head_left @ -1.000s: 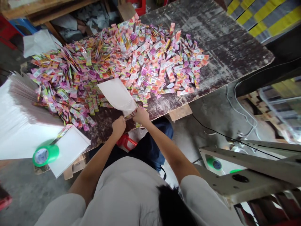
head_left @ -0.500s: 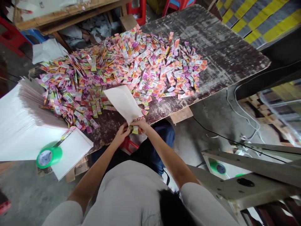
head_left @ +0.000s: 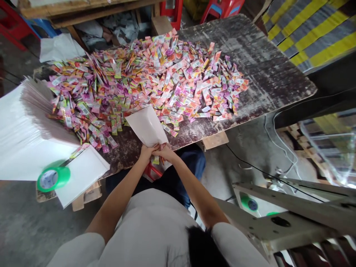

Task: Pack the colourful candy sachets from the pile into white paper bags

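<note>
A white bag (head_left: pixel 148 126) extends from my hands over the front edge of the dark worn table (head_left: pixel 267 70). My left hand (head_left: pixel 146 152) is closed on the bag's near end. Beside it, touching it, my right hand (head_left: pixel 166 152) is closed on a few small colourful packets (head_left: pixel 156 160) at the bag's mouth. The fingertips overlap and are partly hidden. Just beyond the bag spreads a large heap of pink, purple and green packets (head_left: pixel 167 81).
Stacked white bags (head_left: pixel 39 152) lie at the left, with a green tape roll (head_left: pixel 54 178) near white sheets (head_left: pixel 83 174). A metal frame (head_left: pixel 267 226) stands at the right. Red stools (head_left: pixel 222 9) and a wooden table (head_left: pixel 91 11) are beyond.
My left hand has moved right and up against my right hand, closing around the bag's end. The bag has tilted slightly, and the whole view has shifted a little.
</note>
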A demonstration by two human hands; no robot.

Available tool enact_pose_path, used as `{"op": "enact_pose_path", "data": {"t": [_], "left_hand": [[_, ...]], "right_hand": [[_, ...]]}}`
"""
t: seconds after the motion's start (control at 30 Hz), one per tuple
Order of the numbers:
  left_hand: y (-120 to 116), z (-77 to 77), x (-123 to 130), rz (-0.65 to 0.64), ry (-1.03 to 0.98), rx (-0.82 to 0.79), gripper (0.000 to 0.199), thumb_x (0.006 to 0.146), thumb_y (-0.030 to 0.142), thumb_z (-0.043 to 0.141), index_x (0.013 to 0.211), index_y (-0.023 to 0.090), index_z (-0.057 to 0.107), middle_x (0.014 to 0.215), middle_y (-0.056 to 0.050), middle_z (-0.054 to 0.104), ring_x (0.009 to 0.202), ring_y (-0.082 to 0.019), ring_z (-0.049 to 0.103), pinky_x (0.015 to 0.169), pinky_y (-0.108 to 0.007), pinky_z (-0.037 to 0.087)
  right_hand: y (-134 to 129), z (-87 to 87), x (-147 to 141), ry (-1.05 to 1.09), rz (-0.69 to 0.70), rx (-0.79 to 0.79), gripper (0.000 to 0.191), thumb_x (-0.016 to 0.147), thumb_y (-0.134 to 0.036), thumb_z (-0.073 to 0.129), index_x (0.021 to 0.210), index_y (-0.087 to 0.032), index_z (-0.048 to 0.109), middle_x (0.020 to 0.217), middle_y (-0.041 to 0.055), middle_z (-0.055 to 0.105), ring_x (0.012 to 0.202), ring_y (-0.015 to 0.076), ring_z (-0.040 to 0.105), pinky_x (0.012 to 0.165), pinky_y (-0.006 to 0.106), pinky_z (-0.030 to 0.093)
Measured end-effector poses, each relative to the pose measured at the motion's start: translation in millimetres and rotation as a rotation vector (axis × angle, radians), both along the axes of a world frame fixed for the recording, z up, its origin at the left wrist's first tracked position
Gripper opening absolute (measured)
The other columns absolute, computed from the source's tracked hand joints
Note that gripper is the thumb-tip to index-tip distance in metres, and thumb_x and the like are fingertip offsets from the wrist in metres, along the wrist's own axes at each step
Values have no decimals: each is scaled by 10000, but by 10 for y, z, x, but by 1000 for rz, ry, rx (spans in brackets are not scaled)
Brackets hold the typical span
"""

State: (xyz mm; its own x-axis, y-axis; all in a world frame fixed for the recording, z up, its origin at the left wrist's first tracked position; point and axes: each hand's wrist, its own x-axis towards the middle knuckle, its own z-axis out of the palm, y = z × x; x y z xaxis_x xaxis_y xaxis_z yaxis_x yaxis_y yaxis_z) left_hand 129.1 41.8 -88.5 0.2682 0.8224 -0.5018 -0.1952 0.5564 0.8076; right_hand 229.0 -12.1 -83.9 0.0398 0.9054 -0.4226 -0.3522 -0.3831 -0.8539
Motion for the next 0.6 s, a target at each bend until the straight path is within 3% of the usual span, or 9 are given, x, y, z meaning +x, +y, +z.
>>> {"op": "enact_pose_path", "data": {"t": [0.17, 0.27, 0.33, 0.4, 0.5, 0.6], "left_hand": [[57, 20, -134, -78, 255, 209, 941, 402, 282, 917, 1249, 157, 527, 1114, -129, 668, 1021, -280, 638, 930, -457, 489], [32, 132, -307, -192, 533, 578, 1015, 530, 304, 867, 1400, 180, 359, 1362, -180, 491, 1207, -305, 536, 1015, -485, 443], [19, 235, -376, -281, 723, 875, 872, 648, 268, 781, 1405, 149, 363, 1428, -208, 396, 1328, -332, 413, 1088, -499, 368], [29, 332, -382, -390, 891, 1075, 638, 733, 187, 661, 1336, 122, 460, 1407, -212, 407, 1354, -342, 359, 1118, -499, 317], [103, 432, -320, -518, 1063, 1168, 466, 756, 103, 545, 1218, 151, 576, 1310, -175, 511, 1252, -329, 437, 1065, -473, 354], [219, 473, -256, -565, 1119, 1197, 350, 802, 139, 509, 1123, 188, 641, 1158, -136, 620, 1107, -304, 520, 973, -438, 394]], "right_hand": [[0, -75, 41, 229, -113, -103, 330, 455, -174, 755, 751, -172, 610, 648, -25, 651, 615, 138, 611, 632, 268, 533], [-8, -81, 74, 320, -170, -229, 336, 412, -145, 729, 712, -175, 581, 583, -27, 630, 536, 144, 587, 549, 282, 529], [-1, -65, 76, 320, -177, -243, 344, 404, -133, 719, 715, -173, 578, 580, -30, 626, 528, 143, 583, 538, 284, 530], [18, -35, 56, 311, -172, -231, 365, 409, -135, 713, 750, -171, 586, 596, -36, 626, 530, 137, 577, 541, 278, 529], [62, 16, 4, 267, -153, -223, 373, 428, -157, 688, 786, -180, 587, 621, -47, 621, 539, 129, 562, 542, 267, 518], [126, 36, -42, 121, -178, -225, 307, 447, -165, 634, 746, -190, 570, 596, -62, 581, 547, 123, 534, 532, 247, 492]]}}
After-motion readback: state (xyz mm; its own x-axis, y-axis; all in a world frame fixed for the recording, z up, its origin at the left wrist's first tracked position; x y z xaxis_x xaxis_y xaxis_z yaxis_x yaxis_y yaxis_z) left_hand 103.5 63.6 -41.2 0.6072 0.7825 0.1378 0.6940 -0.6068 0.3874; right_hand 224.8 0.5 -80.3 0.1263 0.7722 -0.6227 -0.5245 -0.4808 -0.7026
